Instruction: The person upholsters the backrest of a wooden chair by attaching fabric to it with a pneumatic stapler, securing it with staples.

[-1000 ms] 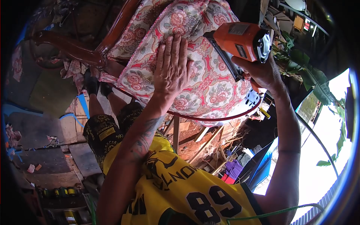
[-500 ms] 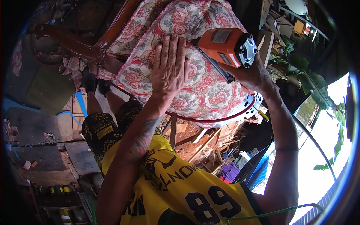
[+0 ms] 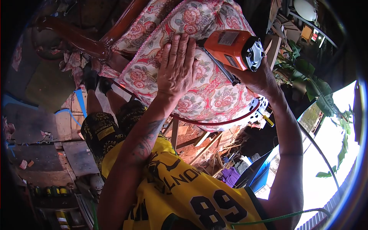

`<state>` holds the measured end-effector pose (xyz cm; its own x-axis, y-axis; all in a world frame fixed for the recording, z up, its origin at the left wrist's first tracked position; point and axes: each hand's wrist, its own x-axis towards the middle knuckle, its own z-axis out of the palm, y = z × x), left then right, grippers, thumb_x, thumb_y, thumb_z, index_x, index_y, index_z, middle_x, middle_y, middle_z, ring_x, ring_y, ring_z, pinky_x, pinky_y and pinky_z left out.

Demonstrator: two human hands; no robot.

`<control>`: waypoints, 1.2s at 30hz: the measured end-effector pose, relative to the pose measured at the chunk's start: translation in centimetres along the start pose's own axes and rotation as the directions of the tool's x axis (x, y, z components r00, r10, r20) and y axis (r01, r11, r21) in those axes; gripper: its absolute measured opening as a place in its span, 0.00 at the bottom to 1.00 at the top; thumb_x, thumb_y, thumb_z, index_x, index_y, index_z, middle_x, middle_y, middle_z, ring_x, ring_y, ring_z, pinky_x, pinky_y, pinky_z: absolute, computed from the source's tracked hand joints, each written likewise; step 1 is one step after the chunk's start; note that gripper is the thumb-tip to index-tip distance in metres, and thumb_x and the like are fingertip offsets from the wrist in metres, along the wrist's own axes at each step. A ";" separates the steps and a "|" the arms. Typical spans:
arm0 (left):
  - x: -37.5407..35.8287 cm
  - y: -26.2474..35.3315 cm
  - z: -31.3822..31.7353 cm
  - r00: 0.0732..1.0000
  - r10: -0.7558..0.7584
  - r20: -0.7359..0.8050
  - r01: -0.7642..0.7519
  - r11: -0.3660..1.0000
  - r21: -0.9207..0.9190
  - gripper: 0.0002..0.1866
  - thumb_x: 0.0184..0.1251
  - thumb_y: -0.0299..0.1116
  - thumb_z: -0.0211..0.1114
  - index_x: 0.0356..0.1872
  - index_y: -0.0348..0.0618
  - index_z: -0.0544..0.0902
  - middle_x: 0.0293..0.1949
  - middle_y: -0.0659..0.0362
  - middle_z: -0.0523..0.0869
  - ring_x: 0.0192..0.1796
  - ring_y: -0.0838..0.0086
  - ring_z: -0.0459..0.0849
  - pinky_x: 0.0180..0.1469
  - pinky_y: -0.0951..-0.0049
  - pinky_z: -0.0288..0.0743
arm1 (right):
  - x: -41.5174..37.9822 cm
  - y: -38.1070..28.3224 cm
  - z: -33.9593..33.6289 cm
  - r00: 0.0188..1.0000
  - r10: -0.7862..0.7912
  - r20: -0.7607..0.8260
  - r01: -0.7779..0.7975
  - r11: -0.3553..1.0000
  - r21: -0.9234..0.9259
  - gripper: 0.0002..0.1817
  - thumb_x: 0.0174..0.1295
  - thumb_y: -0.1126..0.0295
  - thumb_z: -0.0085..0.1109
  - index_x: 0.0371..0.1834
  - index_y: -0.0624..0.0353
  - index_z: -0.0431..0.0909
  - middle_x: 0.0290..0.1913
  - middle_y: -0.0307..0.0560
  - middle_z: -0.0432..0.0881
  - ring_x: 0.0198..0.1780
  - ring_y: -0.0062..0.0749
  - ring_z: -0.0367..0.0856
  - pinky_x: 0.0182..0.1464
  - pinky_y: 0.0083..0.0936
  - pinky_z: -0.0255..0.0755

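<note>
Floral upholstery fabric (image 3: pixel 226 101) in red, pink and cream covers a piece of furniture with a dark, glossy wooden frame (image 3: pixel 82 46). My left hand (image 3: pixel 177 67) lies flat on the fabric, fingers stretched out and pointing to the top of the view. To its right, my right hand (image 3: pixel 257 78) is wrapped round the handle of an orange pneumatic stapler (image 3: pixel 228 46). The stapler's dark nose points left, right by my left fingertips and over the fabric. Its silver end cap faces right, and the body hides part of my right fingers.
A yellow-handled screwdriver (image 3: pixel 268 120) sits at the fabric's lower right edge. Wood scraps and a purple item (image 3: pixel 230 176) lie below the furniture. A green hose (image 3: pixel 283 216) crosses near my right shoulder. Banana leaves (image 3: pixel 322 94) hang at the right. Several small cans (image 3: pixel 55 190) stand lower left.
The whole view has shifted slightly. My left hand remains flat on the fabric, and my right hand still holds the stapler in nearly the same place.
</note>
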<state>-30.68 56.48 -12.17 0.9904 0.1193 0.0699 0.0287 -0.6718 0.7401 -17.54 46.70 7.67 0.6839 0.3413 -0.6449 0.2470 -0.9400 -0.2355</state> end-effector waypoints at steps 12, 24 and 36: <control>-0.1 0.0 -0.2 1.000 0.005 0.001 -0.005 1.000 0.001 0.33 0.82 0.46 0.46 0.81 0.38 0.61 0.83 0.48 0.57 0.86 0.55 0.51 0.86 0.54 0.38 | 0.6 -1.0 0.1 0.999 -0.008 -0.034 0.007 0.999 -0.033 0.21 0.63 0.60 0.73 0.57 0.55 0.83 0.38 0.46 0.91 0.42 0.31 0.92 0.45 0.34 0.85; -0.4 -0.1 -0.1 0.999 0.009 0.032 -0.008 1.000 -0.029 0.34 0.83 0.46 0.47 0.82 0.41 0.58 0.84 0.47 0.55 0.86 0.54 0.49 0.85 0.53 0.37 | -2.2 -1.5 -1.4 0.968 0.227 -0.108 -0.216 0.971 0.102 0.19 0.61 0.65 0.74 0.52 0.61 0.84 0.36 0.45 0.91 0.37 0.32 0.91 0.42 0.33 0.84; -1.5 -1.2 -0.1 0.996 0.088 0.018 -0.087 0.995 -0.039 0.32 0.81 0.47 0.51 0.82 0.50 0.61 0.83 0.58 0.59 0.86 0.57 0.49 0.85 0.51 0.33 | -5.4 1.8 -0.8 0.963 0.249 0.101 -0.268 0.860 0.434 0.19 0.62 0.71 0.75 0.53 0.64 0.81 0.38 0.45 0.85 0.28 0.26 0.85 0.28 0.24 0.80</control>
<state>-32.22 57.15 -13.14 0.9914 0.0464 0.1224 -0.0630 -0.6507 0.7567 -20.24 43.18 11.26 0.6511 0.0945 -0.7530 -0.2691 -0.8990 -0.3455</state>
